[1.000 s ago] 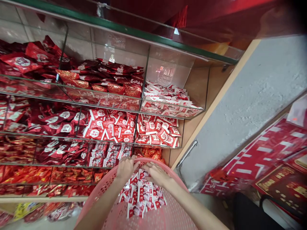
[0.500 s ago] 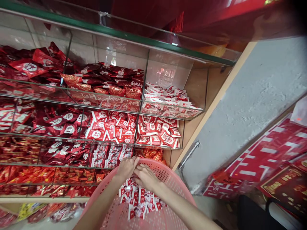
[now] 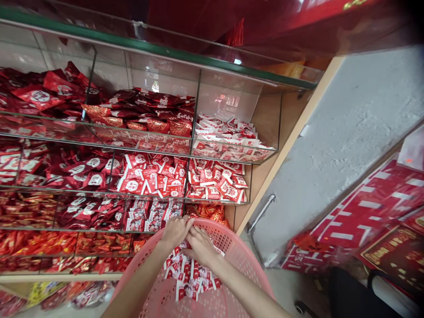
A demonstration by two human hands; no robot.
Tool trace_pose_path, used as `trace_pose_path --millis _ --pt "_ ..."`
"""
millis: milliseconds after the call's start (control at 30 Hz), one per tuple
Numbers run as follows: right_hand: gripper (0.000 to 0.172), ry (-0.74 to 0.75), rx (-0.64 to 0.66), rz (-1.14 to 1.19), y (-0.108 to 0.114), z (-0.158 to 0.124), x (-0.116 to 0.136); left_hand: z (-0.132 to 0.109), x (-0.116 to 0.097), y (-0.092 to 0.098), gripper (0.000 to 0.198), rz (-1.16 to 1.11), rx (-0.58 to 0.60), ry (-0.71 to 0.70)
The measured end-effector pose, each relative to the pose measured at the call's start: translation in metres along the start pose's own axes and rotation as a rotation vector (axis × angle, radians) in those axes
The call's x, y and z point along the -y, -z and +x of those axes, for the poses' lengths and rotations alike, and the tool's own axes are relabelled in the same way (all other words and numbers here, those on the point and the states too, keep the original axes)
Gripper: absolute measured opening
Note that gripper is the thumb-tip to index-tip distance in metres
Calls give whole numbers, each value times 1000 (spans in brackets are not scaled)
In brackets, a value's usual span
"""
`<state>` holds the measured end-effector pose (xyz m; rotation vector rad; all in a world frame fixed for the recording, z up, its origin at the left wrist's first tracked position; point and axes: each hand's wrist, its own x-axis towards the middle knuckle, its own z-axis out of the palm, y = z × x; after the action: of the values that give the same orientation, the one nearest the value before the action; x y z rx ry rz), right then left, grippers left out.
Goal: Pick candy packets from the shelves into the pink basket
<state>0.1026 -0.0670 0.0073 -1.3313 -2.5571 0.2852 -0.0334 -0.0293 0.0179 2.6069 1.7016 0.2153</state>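
A pink perforated plastic basket (image 3: 247,269) stands in front of me, with small red-and-white candy packets (image 3: 188,276) heaped in its far half. At the basket's far rim is my left hand (image 3: 175,230), its fingers curled downward and its thumb side close to the other hand. Just right of it, inside the basket, my right hand (image 3: 202,247) lies over the packets with bent fingers. Both sets of fingertips are mostly hidden, so what they hold cannot be made out. Similar small packets (image 3: 154,216) fill a shelf compartment just beyond the left hand.
Glass-divided shelves (image 3: 149,143) of red packets rise in front, beneath a thick glass shelf edge (image 3: 159,47). A grey wall (image 3: 357,119) runs along the right, with red packages (image 3: 364,212) leaning there. A black chair (image 3: 347,291) stands at the lower right. Bagged goods (image 3: 89,293) lie under the shelves.
My right hand has shifted slightly within the basket, its fingers a little apart from the left hand. The left hand stays almost in place. The view has turned slightly.
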Motion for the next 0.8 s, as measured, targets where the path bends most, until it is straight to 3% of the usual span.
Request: trace_pose_path --millis 167,333,600,800 --pt "21 -189 98 139 28 -17 -35 0 1 -1 43 0 -14 -5" --pt "28 -340 174 38 28 -29 -46 0 -1 4 47 -50 -32 28" --pt "32 -294 176 43 37 -30 -31 -1 -3 5 53 -55 -55 49" --pt "53 -190 301 -8 32 -31 -10 -1 -2 5 52 -67 -52 57"
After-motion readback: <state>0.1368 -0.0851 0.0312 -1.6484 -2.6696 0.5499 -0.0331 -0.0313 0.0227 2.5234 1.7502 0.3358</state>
